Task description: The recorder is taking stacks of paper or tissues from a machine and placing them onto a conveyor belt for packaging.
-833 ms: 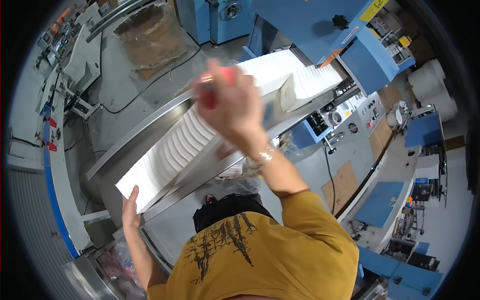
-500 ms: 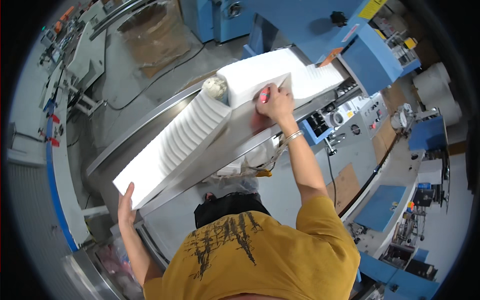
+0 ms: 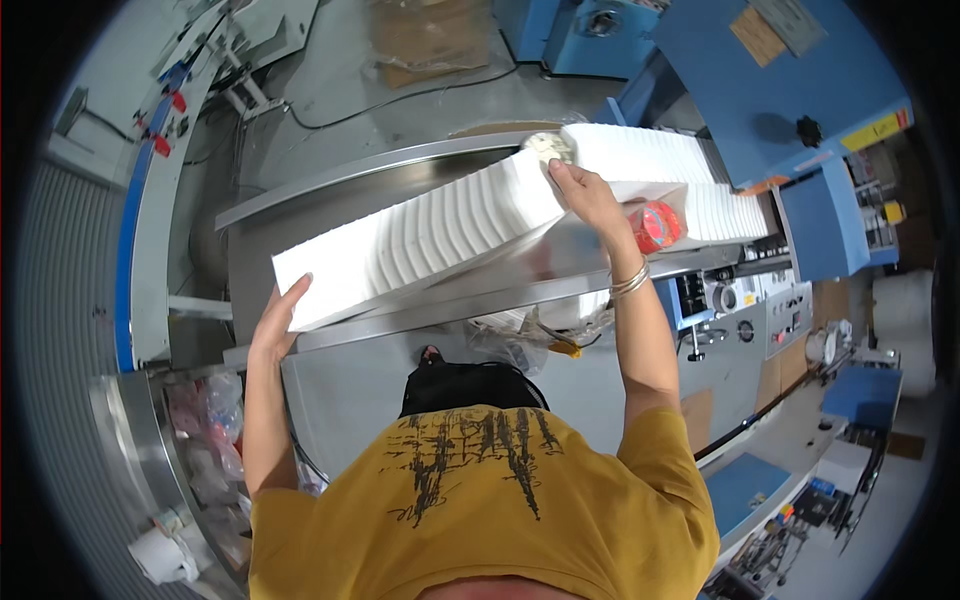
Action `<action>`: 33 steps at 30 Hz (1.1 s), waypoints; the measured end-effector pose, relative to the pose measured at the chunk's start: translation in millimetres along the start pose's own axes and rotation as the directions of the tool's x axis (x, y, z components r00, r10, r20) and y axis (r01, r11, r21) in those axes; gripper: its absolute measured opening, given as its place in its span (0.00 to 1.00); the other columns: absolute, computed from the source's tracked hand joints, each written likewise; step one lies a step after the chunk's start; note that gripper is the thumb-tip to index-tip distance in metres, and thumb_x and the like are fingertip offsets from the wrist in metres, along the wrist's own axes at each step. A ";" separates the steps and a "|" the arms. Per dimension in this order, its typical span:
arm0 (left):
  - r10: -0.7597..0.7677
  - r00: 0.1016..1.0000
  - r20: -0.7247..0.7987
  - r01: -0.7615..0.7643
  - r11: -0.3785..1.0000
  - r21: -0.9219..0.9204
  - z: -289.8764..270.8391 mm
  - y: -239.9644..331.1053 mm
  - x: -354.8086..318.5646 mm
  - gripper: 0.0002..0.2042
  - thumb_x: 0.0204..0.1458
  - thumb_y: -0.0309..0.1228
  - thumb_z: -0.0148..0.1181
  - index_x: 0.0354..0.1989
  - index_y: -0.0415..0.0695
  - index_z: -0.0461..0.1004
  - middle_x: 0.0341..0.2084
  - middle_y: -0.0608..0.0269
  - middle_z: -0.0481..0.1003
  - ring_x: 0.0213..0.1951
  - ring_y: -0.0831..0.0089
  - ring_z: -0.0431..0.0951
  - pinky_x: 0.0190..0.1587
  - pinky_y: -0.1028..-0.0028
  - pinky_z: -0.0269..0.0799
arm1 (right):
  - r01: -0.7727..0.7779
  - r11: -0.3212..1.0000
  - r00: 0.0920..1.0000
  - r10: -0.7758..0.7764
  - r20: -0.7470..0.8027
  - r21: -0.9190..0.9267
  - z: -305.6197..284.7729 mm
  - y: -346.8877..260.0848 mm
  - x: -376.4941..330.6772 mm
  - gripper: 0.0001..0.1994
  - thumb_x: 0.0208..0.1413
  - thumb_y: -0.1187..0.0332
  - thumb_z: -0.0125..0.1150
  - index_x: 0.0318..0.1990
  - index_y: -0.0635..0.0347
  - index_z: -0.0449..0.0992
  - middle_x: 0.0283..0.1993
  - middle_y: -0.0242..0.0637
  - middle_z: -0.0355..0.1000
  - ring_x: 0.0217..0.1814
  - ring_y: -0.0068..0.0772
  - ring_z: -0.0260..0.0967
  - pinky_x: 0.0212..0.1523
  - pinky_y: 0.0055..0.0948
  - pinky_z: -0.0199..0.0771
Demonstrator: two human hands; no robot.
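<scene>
A long row of stacked white folded sheets point(image 3: 420, 230) lies slantwise along a metal trough point(image 3: 330, 205). My left hand point(image 3: 277, 318) grips its left end, thumb on top. At the other end my right hand point(image 3: 590, 195) is curled with its fingertips against the stack; part of its grip is hidden. Just behind those fingertips sits a round, cream-coloured thing point(image 3: 548, 148). To the right of my right hand rests a red, shiny roll point(image 3: 657, 227), beside a second group of white stacked sheets point(image 3: 640, 152) that runs toward the blue machine.
A blue machine point(image 3: 745, 95) with a black knob stands over the trough's right end. Control parts point(image 3: 745, 300) lie below it. Plastic bags point(image 3: 215, 420) are at lower left, and a brown sheet in plastic point(image 3: 430, 45) lies on the floor beyond. A cable point(image 3: 400, 105) crosses there.
My right hand has let go of the red roll, leaving it on the right, and moved left to the end of the white stack. The whole view has turned.
</scene>
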State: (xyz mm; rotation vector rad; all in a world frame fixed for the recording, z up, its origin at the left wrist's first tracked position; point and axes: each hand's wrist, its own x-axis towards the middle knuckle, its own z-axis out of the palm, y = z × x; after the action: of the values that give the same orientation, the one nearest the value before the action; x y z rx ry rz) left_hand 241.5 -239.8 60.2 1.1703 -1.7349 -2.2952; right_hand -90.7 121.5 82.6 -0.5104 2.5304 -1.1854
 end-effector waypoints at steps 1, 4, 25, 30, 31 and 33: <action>0.002 1.000 0.014 -0.002 1.000 0.024 -1.2 -0.7 -1.4 0.45 0.50 0.43 0.66 0.69 0.38 0.44 0.64 0.52 0.57 0.65 0.60 0.57 0.65 0.65 0.53 | -0.063 0.994 0.989 0.075 0.127 -0.093 2.1 -1.2 8.9 0.35 0.57 0.37 0.46 0.45 0.66 0.77 0.36 0.52 0.76 0.45 0.45 0.74 0.47 0.34 0.71; -0.002 1.000 0.021 0.000 0.996 0.094 6.1 4.9 -0.3 0.47 0.48 0.46 0.66 0.70 0.38 0.43 0.65 0.49 0.55 0.67 0.58 0.53 0.67 0.65 0.48 | -0.085 0.996 0.934 0.086 0.346 -0.018 12.8 17.8 23.8 0.39 0.55 0.33 0.47 0.55 0.65 0.72 0.51 0.49 0.74 0.56 0.46 0.68 0.52 0.36 0.69; -0.077 0.989 0.128 0.049 0.978 0.204 -34.1 18.9 17.5 0.37 0.51 0.41 0.65 0.65 0.36 0.54 0.58 0.51 0.65 0.60 0.64 0.65 0.60 0.68 0.61 | -0.461 0.880 0.793 0.351 0.497 0.114 94.6 -26.0 -17.1 0.48 0.46 0.39 0.66 0.63 0.72 0.60 0.68 0.52 0.56 0.72 0.42 0.47 0.69 0.37 0.45; -0.026 0.976 0.218 -0.005 0.990 0.140 -12.1 16.3 17.9 0.38 0.44 0.36 0.71 0.62 0.36 0.58 0.55 0.51 0.69 0.57 0.64 0.69 0.61 0.68 0.61 | -0.349 0.923 0.822 0.218 0.527 0.164 106.4 -61.5 -42.3 0.50 0.41 0.43 0.71 0.64 0.72 0.57 0.67 0.52 0.57 0.71 0.43 0.48 0.70 0.41 0.42; 0.037 0.981 0.192 -0.066 0.987 0.149 -8.8 11.0 19.7 0.30 0.49 0.29 0.65 0.62 0.38 0.62 0.54 0.55 0.70 0.54 0.67 0.71 0.58 0.68 0.65 | -0.338 0.917 0.846 0.196 0.496 0.213 105.3 -62.1 -45.7 0.48 0.42 0.46 0.71 0.64 0.71 0.58 0.66 0.50 0.58 0.71 0.42 0.49 0.70 0.40 0.43; 0.094 0.979 0.180 -0.122 0.981 0.152 10.7 16.9 1.2 0.31 0.48 0.29 0.66 0.62 0.38 0.62 0.54 0.55 0.70 0.56 0.66 0.70 0.59 0.68 0.64 | -0.346 0.891 0.879 0.198 0.435 0.294 108.6 -23.7 -36.0 0.38 0.46 0.58 0.71 0.61 0.69 0.61 0.62 0.44 0.62 0.66 0.38 0.55 0.68 0.35 0.49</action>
State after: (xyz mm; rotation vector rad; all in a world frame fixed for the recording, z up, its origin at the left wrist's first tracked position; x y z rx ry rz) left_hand 227.8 -238.0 74.7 0.8937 -2.0249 -2.2883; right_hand -9.5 49.9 38.5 -0.2475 1.9050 -1.2538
